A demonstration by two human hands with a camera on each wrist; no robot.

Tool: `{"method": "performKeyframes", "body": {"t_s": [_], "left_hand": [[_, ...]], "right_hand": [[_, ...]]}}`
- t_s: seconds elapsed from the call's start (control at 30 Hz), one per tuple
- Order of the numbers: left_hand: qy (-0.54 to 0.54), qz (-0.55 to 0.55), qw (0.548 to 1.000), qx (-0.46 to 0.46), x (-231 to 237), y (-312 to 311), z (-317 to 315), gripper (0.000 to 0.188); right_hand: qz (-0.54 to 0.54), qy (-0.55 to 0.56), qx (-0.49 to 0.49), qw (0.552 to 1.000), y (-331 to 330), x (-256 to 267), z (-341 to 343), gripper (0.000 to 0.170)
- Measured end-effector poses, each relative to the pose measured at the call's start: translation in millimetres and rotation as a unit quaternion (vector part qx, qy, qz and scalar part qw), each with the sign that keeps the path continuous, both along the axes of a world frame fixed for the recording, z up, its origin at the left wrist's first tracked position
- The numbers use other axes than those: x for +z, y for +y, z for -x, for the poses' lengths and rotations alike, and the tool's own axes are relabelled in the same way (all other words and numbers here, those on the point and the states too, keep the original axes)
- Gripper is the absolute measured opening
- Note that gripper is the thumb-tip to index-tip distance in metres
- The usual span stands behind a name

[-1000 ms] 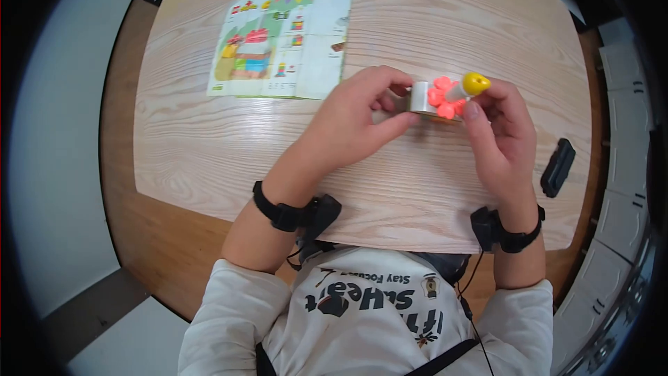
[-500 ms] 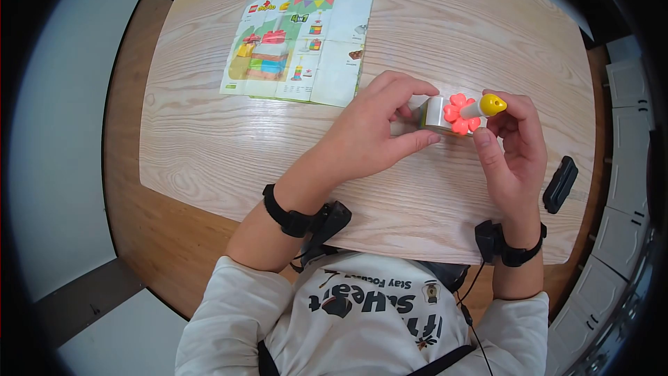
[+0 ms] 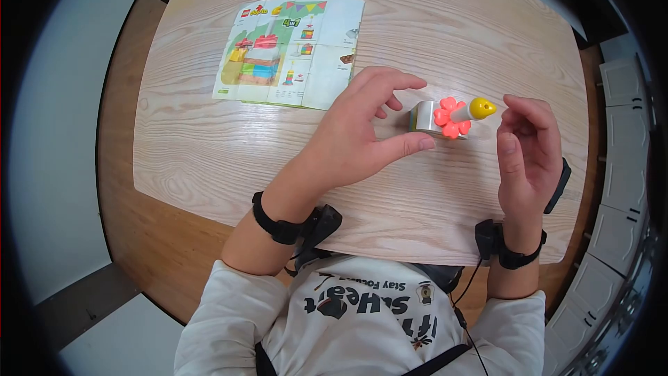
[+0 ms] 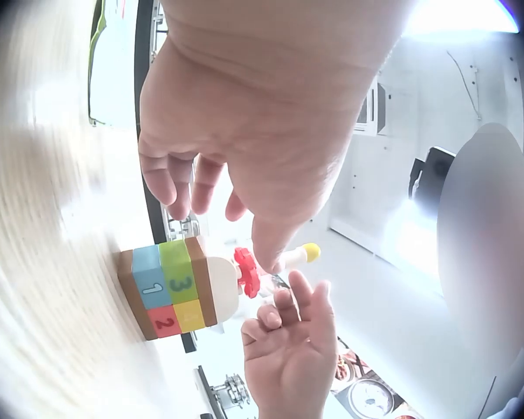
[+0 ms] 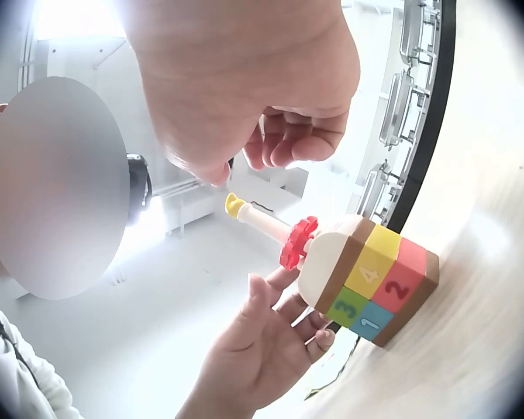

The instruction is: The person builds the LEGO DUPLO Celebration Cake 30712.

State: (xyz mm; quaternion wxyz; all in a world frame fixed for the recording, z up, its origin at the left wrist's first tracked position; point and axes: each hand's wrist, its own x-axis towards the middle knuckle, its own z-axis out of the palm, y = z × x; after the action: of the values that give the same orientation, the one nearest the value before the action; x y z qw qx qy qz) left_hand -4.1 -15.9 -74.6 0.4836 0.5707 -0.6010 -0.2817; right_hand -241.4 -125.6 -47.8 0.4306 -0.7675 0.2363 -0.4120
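A toy cake of building bricks stands upright on the table between the hands. Its white rounded brick (image 3: 424, 117) carries a coral-red flower piece (image 3: 453, 118) and a white candle with a yellow flame (image 3: 482, 108). Both wrist views show brown layers above and below numbered bricks: blue (image 4: 148, 275), green (image 4: 178, 272), red (image 5: 402, 281) and yellow (image 5: 373, 260). To the cake's left, my left hand (image 3: 362, 125) has thumb and fingers spread apart. On the other side, my right hand (image 3: 532, 150) hangs with loosely bent fingers, a gap away from the candle. Neither hand holds anything.
An unfolded building leaflet (image 3: 285, 52) with pictures of brick models lies at the table's back left. A black object (image 3: 560, 188) lies at the right, partly behind the right hand. The table's front edge runs close to the person's shirt (image 3: 376, 306).
Both hands have come away from the toy cake: the right has moved to the right and toward the person, the left fingers have opened wider. The cake stays standing on the table.
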Motion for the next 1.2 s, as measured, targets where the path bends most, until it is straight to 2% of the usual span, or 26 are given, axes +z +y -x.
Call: {"method": "performKeyframes", "body": {"t_s": [0.37, 0.53, 0.63, 0.67, 0.77, 0.83, 0.97, 1.07, 1.2], "left_hand": [[-0.005, 0.011, 1.0, -0.027, 5, -3, 5, 0.068], [-0.084, 0.079, 0.993, -0.037, 34, -7, 8, 0.07], [-0.085, 0.088, 0.992, -0.033, 39, -13, 16, 0.071], [-0.078, 0.086, 0.993, -0.031, 39, -16, 18, 0.071], [-0.061, 0.098, 0.993, -0.039, 26, -26, 24, 0.068], [-0.027, 0.049, 0.996, -0.068, 23, -25, 27, 0.063], [-0.03, 0.034, 0.994, -0.095, 16, -22, 30, 0.05], [0.067, 0.011, 0.991, -0.114, 10, -20, 35, 0.045], [0.073, 0.012, 0.987, -0.143, 9, -18, 34, 0.046]], "right_hand": [[0.017, -0.006, 0.007, 1.0, 1, 7, 6, 0.029], [0.105, -0.03, -0.065, 0.992, -17, 30, 31, 0.017], [0.105, -0.103, -0.079, 0.986, -34, 32, 54, 0.021], [0.11, -0.097, -0.077, 0.986, -37, 33, 61, 0.024], [0.083, -0.131, -0.03, 0.987, -32, 20, 55, 0.028], [0.09, -0.081, -0.05, 0.991, -13, 17, 33, 0.039], [0.077, -0.029, 0.022, 0.996, 10, 8, 9, 0.051], [0.102, -0.005, 0.062, 0.993, 11, 3, 3, 0.052], [0.112, 0.013, 0.09, 0.99, 15, 1, -2, 0.049]]}}
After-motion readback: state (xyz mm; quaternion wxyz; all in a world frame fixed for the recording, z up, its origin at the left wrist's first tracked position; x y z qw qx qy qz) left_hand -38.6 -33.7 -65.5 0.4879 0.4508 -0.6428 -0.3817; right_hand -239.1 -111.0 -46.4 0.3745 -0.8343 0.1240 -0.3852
